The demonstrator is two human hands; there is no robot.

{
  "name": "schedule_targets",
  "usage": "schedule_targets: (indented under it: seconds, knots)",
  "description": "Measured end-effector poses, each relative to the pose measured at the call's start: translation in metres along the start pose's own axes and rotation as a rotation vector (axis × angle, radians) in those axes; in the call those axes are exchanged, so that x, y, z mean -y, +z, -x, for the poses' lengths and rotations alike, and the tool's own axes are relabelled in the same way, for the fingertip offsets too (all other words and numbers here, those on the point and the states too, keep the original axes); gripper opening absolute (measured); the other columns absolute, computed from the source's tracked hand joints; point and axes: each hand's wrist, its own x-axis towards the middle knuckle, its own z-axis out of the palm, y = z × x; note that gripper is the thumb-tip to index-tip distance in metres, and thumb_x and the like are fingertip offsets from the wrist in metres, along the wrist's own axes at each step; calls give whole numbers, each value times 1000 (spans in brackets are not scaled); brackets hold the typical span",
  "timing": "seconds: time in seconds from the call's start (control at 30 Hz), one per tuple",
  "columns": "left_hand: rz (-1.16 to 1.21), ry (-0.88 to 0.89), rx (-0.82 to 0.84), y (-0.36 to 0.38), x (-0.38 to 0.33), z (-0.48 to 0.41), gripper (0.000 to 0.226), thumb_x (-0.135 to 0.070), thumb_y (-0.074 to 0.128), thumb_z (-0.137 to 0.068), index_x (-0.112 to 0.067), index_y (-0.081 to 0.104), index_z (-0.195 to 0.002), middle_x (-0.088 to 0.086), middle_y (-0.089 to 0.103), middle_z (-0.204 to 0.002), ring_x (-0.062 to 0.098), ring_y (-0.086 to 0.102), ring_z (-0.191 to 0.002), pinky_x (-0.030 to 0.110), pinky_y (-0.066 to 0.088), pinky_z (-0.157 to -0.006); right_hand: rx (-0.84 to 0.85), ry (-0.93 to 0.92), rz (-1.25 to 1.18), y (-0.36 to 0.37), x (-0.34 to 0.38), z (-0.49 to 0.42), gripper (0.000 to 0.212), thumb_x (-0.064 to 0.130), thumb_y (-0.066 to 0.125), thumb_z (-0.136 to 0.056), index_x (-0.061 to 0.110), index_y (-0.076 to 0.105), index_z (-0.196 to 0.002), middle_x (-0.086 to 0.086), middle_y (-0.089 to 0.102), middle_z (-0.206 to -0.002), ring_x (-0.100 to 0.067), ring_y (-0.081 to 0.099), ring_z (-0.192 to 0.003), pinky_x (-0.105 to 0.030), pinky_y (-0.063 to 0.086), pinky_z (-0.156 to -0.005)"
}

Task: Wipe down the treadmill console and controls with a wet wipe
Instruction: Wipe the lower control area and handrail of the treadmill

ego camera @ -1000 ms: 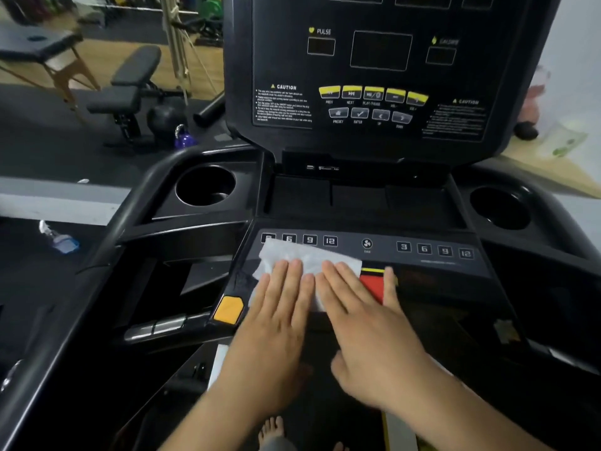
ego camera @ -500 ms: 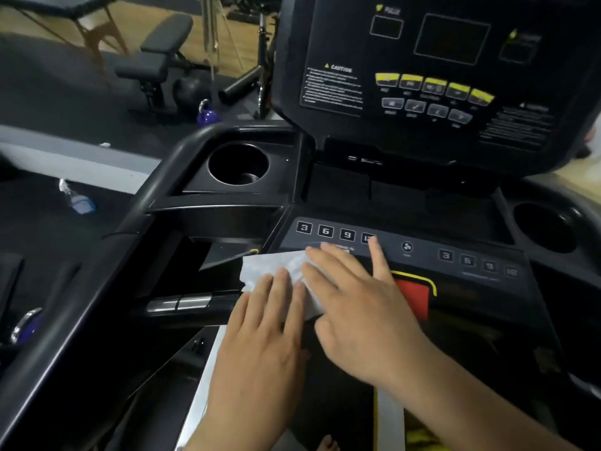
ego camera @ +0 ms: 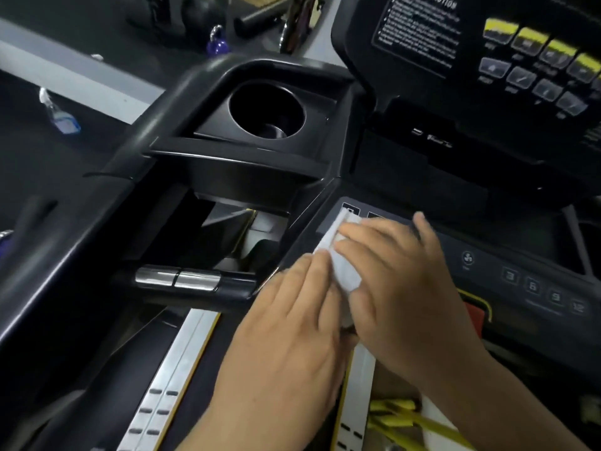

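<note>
A white wet wipe lies bunched on the left end of the treadmill's lower control strip, over its left number buttons. My left hand lies flat with its fingertips on the wipe's lower left edge. My right hand presses flat on the wipe from the right and covers most of it. The upright black console with its yellow and grey buttons rises at the top right, apart from both hands. The fan button and the right number buttons show uncovered.
A round cup holder sits in the black tray above left of the hands. A chrome pulse grip lies to the left. Silver side rails and yellow straps are below. A purple kettlebell stands on the floor behind.
Both hands slid the wipe leftward along the lower control strip, and it bunched up narrower. My head turned left and down, so the console shifted toward the upper right.
</note>
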Motion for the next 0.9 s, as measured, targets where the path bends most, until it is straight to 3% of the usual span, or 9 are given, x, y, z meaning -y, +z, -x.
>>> schedule_targets:
  seconds: [0.27, 0.4, 0.53, 0.67, 0.8, 0.9]
  knots:
    - [-70, -56, -19, 3, 5, -2, 54, -45, 64, -83, -4, 67, -119, 12, 62, -129, 36, 48, -121, 54, 31, -105, -84, 2, 54, 2, -4, -15, 42, 22, 42, -83, 13, 53, -122, -6, 59, -121, -30, 51, -108, -63, 33, -102]
    - [-69, -155, -93, 4, 5, -7, 35, -24, 68, -80, 1, 72, -104, 17, 65, -124, 33, 51, -116, 50, 35, -97, -80, 32, 74, 4, 6, -6, 38, 21, 44, -80, 14, 54, -116, -6, 62, -109, -30, 50, -98, -58, 36, -98]
    - [-97, -115, 1, 15, -3, -5, 63, -15, 81, -66, 10, 63, -120, 24, 62, -127, 37, 57, -107, 42, 38, -90, -88, 167, 91, -1, 2, -13, 41, 26, 44, -83, 13, 63, -117, -7, 63, -108, -30, 50, -99, -54, 38, -90]
    - [-136, -31, 40, 19, -4, -2, 52, -12, 68, -76, 8, 61, -124, 28, 56, -134, 40, 56, -117, 43, 41, -93, -102, 186, 67, -2, 10, -18, 39, 30, 43, -86, 18, 67, -115, -5, 61, -111, -27, 50, -100, -50, 38, -88]
    - [-129, -42, 29, 23, -3, -6, 67, -20, 81, -65, 10, 62, -122, 28, 57, -133, 38, 51, -115, 42, 38, -92, -70, 259, 68, -8, 2, -18, 42, 32, 42, -85, 20, 66, -118, -7, 58, -119, -27, 45, -102, -45, 33, -86]
    - [-134, -15, 28, 21, -1, -10, 69, -20, 81, -64, 9, 61, -124, 29, 54, -135, 37, 48, -115, 41, 37, -94, -64, 251, 66, -6, 4, -23, 44, 34, 40, -87, 23, 66, -121, -9, 56, -123, -28, 44, -105, -47, 33, -89]
